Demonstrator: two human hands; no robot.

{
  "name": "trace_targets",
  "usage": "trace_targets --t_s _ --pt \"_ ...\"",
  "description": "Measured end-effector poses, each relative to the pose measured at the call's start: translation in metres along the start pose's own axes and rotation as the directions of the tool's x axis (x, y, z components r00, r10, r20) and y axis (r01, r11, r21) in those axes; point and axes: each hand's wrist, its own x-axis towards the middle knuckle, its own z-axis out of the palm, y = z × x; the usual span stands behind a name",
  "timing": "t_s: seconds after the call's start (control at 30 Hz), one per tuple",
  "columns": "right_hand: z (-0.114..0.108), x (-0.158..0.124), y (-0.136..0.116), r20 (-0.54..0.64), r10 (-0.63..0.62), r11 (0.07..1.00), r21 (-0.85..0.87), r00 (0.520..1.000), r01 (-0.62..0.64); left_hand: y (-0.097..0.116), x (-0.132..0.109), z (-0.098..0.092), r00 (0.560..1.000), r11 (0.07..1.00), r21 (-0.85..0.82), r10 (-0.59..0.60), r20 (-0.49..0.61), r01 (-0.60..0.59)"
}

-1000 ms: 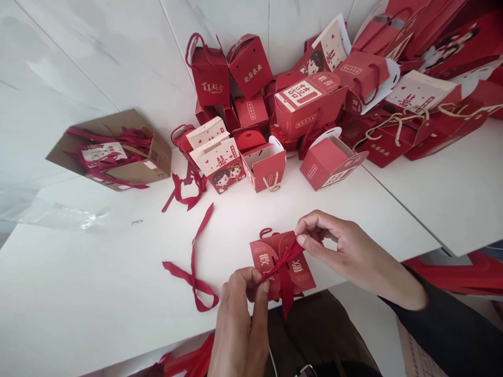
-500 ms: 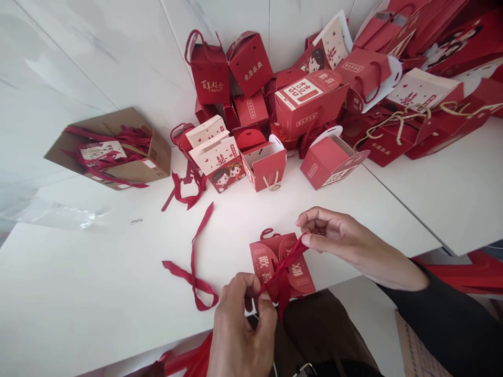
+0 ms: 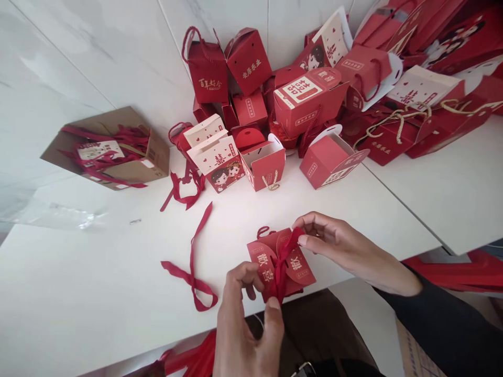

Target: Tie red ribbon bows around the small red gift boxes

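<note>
A small red gift box (image 3: 305, 266) with gold characters lies at the table's front edge, its two rounded flaps folded over the top. Across the flaps runs a dark red ribbon (image 3: 281, 266), crossed near the middle. At the box's upper right corner, my right hand (image 3: 326, 235) pinches one end of this ribbon between thumb and fingers. My left hand (image 3: 245, 319) is at the lower left of the box, thumb and forefinger spread apart. Its thumb tip is close to the lower end of the ribbon; I cannot tell if they touch.
A loose red ribbon (image 3: 193, 277) lies left of the box. Farther back stands a cardboard box (image 3: 157, 152) of ribbons, with another ribbon (image 3: 187, 196) beside it. Red gift boxes (image 3: 310, 104) are piled along the wall. Clear plastic (image 3: 70, 214) lies at the left.
My left thumb and forefinger have parted from the ribbon they pinched. My right hand has shifted slightly left, and the ribbon's upper part looks more bunched.
</note>
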Motion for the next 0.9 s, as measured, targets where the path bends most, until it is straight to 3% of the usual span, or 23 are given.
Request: trace_targets --t_s 0.13,0.23,0.37,0.5,0.67,0.73,0.83,0.9 --pt "0.001 -0.001 0.002 0.003 0.004 1.0 0.015 1.0 -0.004 -0.003 0.005 0.003 0.993 0.982 0.148 0.121 0.011 -0.121" --pt "0.001 0.0 0.005 -0.016 -0.006 0.999 0.037 1.0 0.007 -0.004 0.009 0.001 0.997 0.986 0.146 0.073 0.026 -0.076" --pt "0.001 0.0 0.005 -0.085 -0.011 1.0 0.018 0.996 0.013 0.002 0.011 -0.003 0.993 0.991 -0.079 -0.111 -0.034 0.108" --pt "0.002 -0.002 0.004 -0.107 0.006 1.0 0.011 0.994 -0.005 0.011 0.013 -0.006 0.972 0.916 -0.362 -0.219 -0.086 0.174" --pt "0.003 -0.001 0.008 -0.078 0.034 0.999 0.031 0.996 -0.032 0.008 0.018 -0.011 0.942 0.766 -0.552 -0.31 0.133 0.33" --pt "0.004 -0.002 0.01 -0.07 0.026 1.0 0.014 0.997 -0.025 0.005 0.02 -0.012 0.931 0.725 -0.588 -0.324 0.169 0.359" --pt "0.009 -0.008 0.009 -0.211 -0.084 0.989 -0.138 0.974 0.055 0.003 0.019 -0.014 0.937 0.738 -0.58 -0.306 0.169 0.345" --pt "0.015 -0.015 0.004 -0.3 -0.252 0.938 -0.309 0.92 0.156 0.004 0.017 -0.014 0.94 0.755 -0.56 -0.289 0.181 0.34"
